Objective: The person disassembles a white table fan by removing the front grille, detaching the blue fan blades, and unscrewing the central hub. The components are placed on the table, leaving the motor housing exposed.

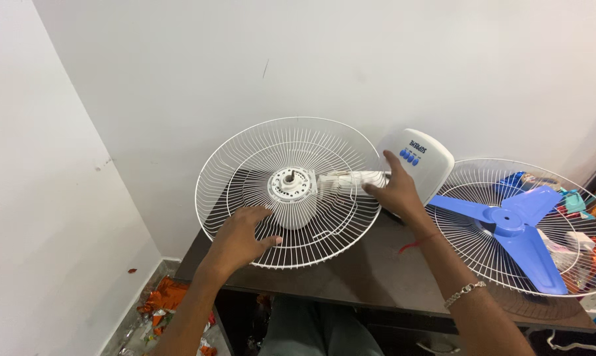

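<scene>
My left hand (238,238) lies flat, fingers spread, on the white fan guard (245,165) at seven o'clock, steadying it on the worktop (370,277). My right hand (395,191) wraps the neck (350,179) at three o'clock, so the motor (292,196) faces up.

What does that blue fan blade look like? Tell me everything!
The blue blade looks like shiny plastic, with three wide wings around a round hub. It lies flat inside a white wire grille at the table's right end. Neither hand touches it; the right hand is nearest.
</scene>
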